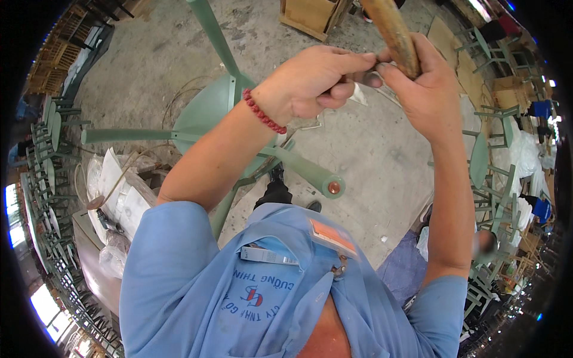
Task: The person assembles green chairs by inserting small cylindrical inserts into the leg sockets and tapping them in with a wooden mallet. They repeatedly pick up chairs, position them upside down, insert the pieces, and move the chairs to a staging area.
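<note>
My right hand is closed around a brown wooden handle that runs up out of the top of the picture. My left hand, with a red bead bracelet on its wrist, pinches a small dark metal piece at the lower end of the handle, where both hands meet. Below the hands a pale green chair lies upside down on the concrete floor, its legs pointing outward. One leg ends in a copper-coloured cap.
Rows of green chairs line the left side, and more stand at the right. A workbench with plastic-wrapped white parts is at lower left. A wooden crate sits at the top. Another person is at the right.
</note>
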Available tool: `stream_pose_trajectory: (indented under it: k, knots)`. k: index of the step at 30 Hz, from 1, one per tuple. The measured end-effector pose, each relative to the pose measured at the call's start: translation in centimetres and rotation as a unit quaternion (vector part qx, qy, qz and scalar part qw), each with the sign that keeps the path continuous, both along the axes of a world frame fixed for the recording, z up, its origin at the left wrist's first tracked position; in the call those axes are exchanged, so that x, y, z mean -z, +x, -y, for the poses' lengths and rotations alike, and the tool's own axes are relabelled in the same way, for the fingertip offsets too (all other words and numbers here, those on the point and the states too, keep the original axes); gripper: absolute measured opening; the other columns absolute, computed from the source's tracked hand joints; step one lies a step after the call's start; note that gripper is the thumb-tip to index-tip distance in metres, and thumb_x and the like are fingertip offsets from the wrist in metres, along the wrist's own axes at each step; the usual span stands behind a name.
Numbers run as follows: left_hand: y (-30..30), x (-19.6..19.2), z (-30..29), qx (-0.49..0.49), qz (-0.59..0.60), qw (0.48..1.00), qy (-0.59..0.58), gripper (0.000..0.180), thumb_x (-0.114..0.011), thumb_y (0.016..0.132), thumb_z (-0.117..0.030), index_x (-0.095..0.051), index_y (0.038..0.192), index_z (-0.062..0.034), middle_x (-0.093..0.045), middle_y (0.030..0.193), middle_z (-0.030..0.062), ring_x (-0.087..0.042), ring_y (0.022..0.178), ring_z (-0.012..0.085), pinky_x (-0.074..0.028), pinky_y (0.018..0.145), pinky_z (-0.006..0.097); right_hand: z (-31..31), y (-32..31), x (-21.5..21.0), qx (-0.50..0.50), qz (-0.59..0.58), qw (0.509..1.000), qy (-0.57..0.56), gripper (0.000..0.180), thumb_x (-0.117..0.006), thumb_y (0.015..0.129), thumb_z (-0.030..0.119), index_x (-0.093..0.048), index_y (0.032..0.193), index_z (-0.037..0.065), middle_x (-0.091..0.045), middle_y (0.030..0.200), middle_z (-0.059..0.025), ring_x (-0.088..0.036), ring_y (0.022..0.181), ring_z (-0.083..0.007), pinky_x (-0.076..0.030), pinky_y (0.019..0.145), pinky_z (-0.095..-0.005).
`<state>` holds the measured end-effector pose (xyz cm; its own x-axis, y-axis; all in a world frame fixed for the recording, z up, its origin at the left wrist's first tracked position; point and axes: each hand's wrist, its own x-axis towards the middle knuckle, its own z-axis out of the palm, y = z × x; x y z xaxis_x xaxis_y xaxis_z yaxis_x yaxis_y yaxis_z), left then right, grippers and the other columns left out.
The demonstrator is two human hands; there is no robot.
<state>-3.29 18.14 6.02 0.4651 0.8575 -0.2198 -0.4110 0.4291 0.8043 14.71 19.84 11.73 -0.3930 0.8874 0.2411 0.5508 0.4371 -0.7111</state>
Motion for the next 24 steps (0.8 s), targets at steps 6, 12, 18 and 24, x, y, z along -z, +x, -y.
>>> stream_pose_trajectory:
  k: [6,12,18,24]
  knots:
    - [-3.4,2.3,0.5,-0.084,0.039,0.995,-0.025,0.03,-0.052,0.1,-0.028,-0.06,0.111,-0.0007,-0.064,0.096,0.0091,-0.031,0.045,0.0041,-0.026,0.039,0.02,-2.4,-4.2,2.9,-0.044,0.029,0.998,0.022,0.034,-0.066,0.08,0.021,-0.06,0.11,0.006,-0.069,0.088,-0.0115,-0.066,0.078,-0.0251,-0.05,0.071,-0.0368]
    - [-14.3,3.2,-1.7,-0.364,-0.304,0.863,0.172,0.032,-0.056,0.097,-0.026,-0.061,0.112,0.0016,-0.067,0.102,0.0096,-0.044,0.052,0.0063,-0.038,0.047,0.023,-5.4,-4.3,5.9,-0.024,-0.016,0.999,-0.036,0.04,-0.069,0.082,0.019,-0.058,0.115,-0.001,-0.062,0.08,-0.0086,-0.058,0.063,-0.0189,-0.047,0.06,-0.0326]
    - [-27.7,5.0,-8.2,-0.496,-0.518,0.638,0.281,0.029,-0.055,0.097,-0.025,-0.064,0.11,-0.0007,-0.067,0.088,0.0055,-0.047,0.054,0.0081,-0.042,0.051,0.027,-6.9,-9.1,3.5,-0.044,-0.204,0.935,-0.288,0.035,-0.061,0.094,0.017,-0.055,0.124,0.001,-0.051,0.071,0.0007,-0.043,0.046,-0.0043,-0.035,0.039,-0.0218]
    - [-27.9,5.0,-11.0,-0.369,-0.249,0.884,0.142,0.031,-0.052,0.1,-0.021,-0.062,0.12,-0.0004,-0.049,0.062,-0.0006,-0.038,0.048,0.0072,-0.032,0.046,0.026,-8.4,-13.6,3.2,-0.068,-0.161,0.942,-0.288,0.037,-0.06,0.093,0.016,-0.055,0.127,0.002,-0.052,0.071,0.0012,-0.047,0.049,-0.0052,-0.038,0.04,-0.0224]
